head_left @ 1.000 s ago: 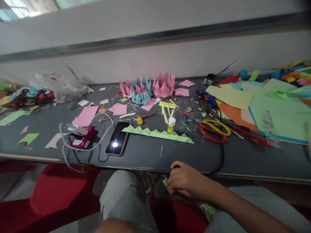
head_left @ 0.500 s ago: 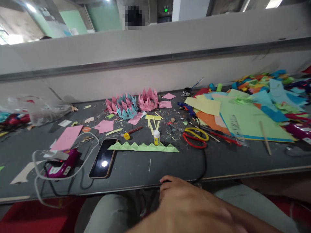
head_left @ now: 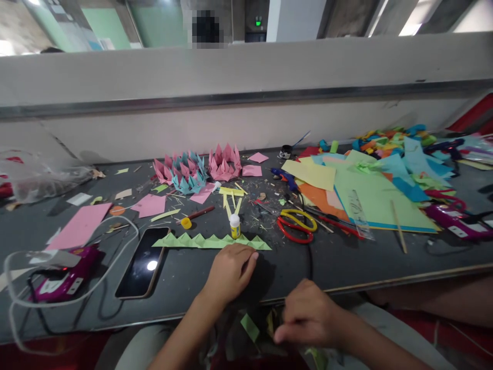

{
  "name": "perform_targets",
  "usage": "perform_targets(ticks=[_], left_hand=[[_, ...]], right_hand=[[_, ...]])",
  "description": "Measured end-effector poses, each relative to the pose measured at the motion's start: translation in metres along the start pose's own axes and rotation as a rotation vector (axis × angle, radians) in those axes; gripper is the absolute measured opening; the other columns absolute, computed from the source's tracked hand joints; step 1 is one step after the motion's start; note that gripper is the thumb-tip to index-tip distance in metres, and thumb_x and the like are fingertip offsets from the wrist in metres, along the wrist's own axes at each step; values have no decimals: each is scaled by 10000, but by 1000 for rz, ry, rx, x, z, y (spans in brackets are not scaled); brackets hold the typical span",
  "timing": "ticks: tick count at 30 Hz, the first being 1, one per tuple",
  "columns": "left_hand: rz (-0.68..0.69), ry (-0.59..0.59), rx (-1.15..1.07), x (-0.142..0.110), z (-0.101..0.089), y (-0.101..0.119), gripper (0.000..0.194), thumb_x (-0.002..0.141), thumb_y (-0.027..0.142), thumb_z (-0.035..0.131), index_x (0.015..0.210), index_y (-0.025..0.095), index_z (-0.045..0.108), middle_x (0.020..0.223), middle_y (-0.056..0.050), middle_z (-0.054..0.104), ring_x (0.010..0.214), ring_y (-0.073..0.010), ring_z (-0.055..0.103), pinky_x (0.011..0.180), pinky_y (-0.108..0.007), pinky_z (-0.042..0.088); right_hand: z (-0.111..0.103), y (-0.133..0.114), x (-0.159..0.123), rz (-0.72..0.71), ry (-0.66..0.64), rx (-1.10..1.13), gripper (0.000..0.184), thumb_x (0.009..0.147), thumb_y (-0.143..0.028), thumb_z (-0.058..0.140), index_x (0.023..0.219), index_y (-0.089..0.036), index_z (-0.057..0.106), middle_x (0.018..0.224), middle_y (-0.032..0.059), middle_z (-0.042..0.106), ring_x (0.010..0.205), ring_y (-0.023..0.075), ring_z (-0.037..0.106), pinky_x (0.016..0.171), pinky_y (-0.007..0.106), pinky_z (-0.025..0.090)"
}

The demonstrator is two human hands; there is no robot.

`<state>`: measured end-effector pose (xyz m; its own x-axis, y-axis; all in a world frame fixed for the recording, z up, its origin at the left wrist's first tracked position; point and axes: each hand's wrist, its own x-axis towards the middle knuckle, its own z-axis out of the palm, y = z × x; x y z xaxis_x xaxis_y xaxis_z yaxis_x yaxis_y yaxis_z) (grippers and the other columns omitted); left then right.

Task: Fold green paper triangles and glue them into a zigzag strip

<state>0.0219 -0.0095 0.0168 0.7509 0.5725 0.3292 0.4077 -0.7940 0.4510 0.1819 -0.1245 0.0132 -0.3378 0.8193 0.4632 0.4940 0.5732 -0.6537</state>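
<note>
My left hand (head_left: 231, 272) is over the table's front part with its fingers curled down; their tips are hidden. Just beyond it lies a long green paper strip (head_left: 204, 241) folded into a row of points; I cannot tell whether the hand touches it. A yellow and white glue stick (head_left: 235, 227) stands upright behind the strip. Below the table edge, my right hand (head_left: 311, 316) hovers over my lap, closed, with the thumb sticking out to the left and nothing visible in it. Green paper scraps (head_left: 250, 328) are lower down between my hands.
A phone (head_left: 142, 264) and a purple device with cables (head_left: 69, 275) lie at the left. Scissors (head_left: 296, 226) are to the right, before stacked coloured paper (head_left: 385, 198). Pink and blue folded-paper rings (head_left: 188, 172) stand at the back, among many scraps.
My hands, close together at the table edge before, are now apart. The left has come forward beside the green strip; the right is over my lap. The view has shifted slightly right.
</note>
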Motion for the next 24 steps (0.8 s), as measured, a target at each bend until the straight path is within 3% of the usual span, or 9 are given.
perform_targets(ticks=[2,4,6,9,13,15,18,20,24], left_hand=[[-7,-5,-4,1,1,1,259,898,234,393,845,187,642,854,-52,693,806,-179,627,761,-318,489],[-9,-25,1,0,3,5,249,893,229,399,849,186,640,862,-50,692,812,-182,625,763,-325,491],[6,-50,5,-2,7,8,227,884,220,416,863,187,640,895,-48,689,839,-187,621,777,-337,492],[12,-61,20,-4,15,12,193,861,209,456,939,192,633,1002,-56,669,930,-197,604,826,-357,488],[-13,-92,93,-4,21,13,260,843,203,482,1077,164,588,1156,-98,607,1062,-232,557,891,-398,470],[-8,-115,127,-4,24,12,291,842,206,482,1113,144,568,1205,-115,577,1104,-247,534,913,-416,458],[10,-126,158,-5,29,12,307,841,207,481,1132,142,554,1244,-120,549,1149,-253,502,940,-430,439],[26,-124,171,-6,32,12,310,840,199,477,1138,154,548,1262,-114,535,1170,-248,485,960,-432,423],[47,-140,190,-7,37,12,321,839,187,474,1153,159,537,1278,-108,522,1187,-245,469,984,-444,397]], right_hand=[[-10,-1,-1,11,-8,4,386,866,-415,468,617,-173,635,524,14,633,514,80,589,543,166,427],[-13,1,-6,11,-65,29,319,898,-349,432,812,-155,671,695,48,696,651,88,635,601,159,444],[-10,5,-13,18,-102,21,357,909,-357,405,774,-162,672,629,28,683,572,74,615,542,154,426],[-2,11,-24,131,-39,-45,521,898,-443,376,511,-173,599,403,-5,541,388,70,497,442,184,373],[-1,15,-34,269,84,35,383,887,-427,414,815,-164,683,624,27,657,510,80,579,486,166,424],[-10,17,-39,321,146,-18,372,878,-427,434,771,-168,678,599,16,654,499,85,579,478,167,424],[-38,32,-51,440,294,-294,508,887,-444,373,504,-173,569,419,-11,533,381,83,485,410,191,366],[-70,53,-60,552,428,-556,498,861,-457,409,461,-181,518,379,-21,460,363,88,439,394,207,340],[-153,111,-75,655,545,-857,351,819,-456,484,721,-165,653,607,42,637,484,127,546,460,232,402]])
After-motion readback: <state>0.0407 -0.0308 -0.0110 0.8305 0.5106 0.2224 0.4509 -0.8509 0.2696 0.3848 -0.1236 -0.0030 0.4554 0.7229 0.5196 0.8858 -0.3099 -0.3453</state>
